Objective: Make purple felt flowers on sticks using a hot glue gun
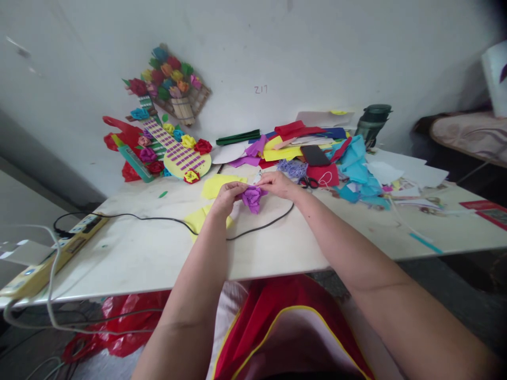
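Observation:
A purple crepe-paper flower (253, 199) is held just above the white table, between both hands. My left hand (228, 198) pinches its left side. At the upper right edge of the flower, the fingers of my right hand (278, 184) are pressed together on it. Its petals are ruffled and point toward me. Yellow paper pieces (219, 186) lie behind and under my left hand and wrist. A black cable (261, 229) curves across the table below the flower. Close to my right wrist are dark-handled scissors (309, 182).
Coloured paper (285, 150), a dark phone (315, 155) and a dark bottle (372, 124) stand or lie at the back. Paper-flower crafts (186, 158) and a teal glue bottle (135, 163) are at the back left. A power strip (55, 256) lies along the left edge.

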The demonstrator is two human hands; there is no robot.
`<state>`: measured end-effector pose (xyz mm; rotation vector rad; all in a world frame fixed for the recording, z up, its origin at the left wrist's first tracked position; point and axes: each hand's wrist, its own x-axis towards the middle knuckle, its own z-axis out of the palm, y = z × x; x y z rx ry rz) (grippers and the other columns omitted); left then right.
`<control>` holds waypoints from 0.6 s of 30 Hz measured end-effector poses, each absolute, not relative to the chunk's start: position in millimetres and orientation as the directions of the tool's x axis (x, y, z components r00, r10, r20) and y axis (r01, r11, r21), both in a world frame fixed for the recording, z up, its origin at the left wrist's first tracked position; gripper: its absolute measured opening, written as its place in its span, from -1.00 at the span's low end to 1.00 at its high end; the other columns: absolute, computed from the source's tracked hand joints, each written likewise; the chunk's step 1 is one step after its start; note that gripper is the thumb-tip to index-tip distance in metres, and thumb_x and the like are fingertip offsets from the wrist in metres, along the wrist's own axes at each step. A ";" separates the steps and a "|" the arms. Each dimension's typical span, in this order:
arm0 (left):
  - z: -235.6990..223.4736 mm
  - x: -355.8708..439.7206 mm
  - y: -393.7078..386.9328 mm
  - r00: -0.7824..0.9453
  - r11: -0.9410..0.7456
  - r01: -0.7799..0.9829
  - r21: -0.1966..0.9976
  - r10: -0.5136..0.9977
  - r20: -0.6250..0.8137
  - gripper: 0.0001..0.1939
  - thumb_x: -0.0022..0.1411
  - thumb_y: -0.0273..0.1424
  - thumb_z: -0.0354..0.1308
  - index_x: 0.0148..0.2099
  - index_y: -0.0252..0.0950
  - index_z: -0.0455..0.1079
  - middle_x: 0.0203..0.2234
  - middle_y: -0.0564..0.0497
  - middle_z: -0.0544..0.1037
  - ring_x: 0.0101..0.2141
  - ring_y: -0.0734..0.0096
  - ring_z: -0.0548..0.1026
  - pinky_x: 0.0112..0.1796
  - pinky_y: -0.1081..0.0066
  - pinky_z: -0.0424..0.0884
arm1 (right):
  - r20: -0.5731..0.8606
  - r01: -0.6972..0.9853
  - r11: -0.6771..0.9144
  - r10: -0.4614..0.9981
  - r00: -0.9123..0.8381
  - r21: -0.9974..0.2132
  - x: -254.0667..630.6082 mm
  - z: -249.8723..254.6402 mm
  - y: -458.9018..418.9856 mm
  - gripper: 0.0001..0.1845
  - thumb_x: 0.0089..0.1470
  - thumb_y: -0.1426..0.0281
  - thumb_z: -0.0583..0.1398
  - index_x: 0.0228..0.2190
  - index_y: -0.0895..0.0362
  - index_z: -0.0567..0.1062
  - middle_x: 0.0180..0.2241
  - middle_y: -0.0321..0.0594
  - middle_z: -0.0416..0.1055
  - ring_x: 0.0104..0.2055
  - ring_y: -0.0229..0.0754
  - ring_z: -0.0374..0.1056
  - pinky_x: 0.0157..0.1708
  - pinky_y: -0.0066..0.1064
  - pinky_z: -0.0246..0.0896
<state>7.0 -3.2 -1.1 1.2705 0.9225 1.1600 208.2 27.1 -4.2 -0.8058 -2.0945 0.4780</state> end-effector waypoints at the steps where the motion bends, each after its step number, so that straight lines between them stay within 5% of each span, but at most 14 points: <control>1: -1.2 7.3 -3.0 0.201 -0.060 -0.134 0.989 0.976 0.087 -0.73 -0.26 -0.29 0.36 -0.47 -0.37 0.51 -0.62 0.00 0.52 -0.58 0.48 0.39 -0.47 0.44 0.29 | 0.583 0.371 0.741 0.670 -0.459 -0.560 207.9 -5.2 28.4 -0.83 -0.05 0.47 0.25 -0.45 0.10 0.68 -0.50 -0.26 0.51 -0.42 -0.28 0.36 -0.39 -0.48 0.20; 18: 0.3 10.3 -5.8 0.161 -0.067 -0.099 0.993 0.983 0.083 -0.62 -0.29 -0.17 0.41 -0.61 -0.35 0.38 -0.71 0.07 0.34 -0.62 0.55 0.26 -0.51 0.43 0.25 | 0.582 0.564 0.674 0.723 -0.372 -0.478 202.6 -1.1 18.3 -0.82 -0.04 0.46 0.26 -0.41 0.03 0.69 -0.36 -0.25 0.53 -0.35 -0.24 0.38 -0.39 -0.43 0.18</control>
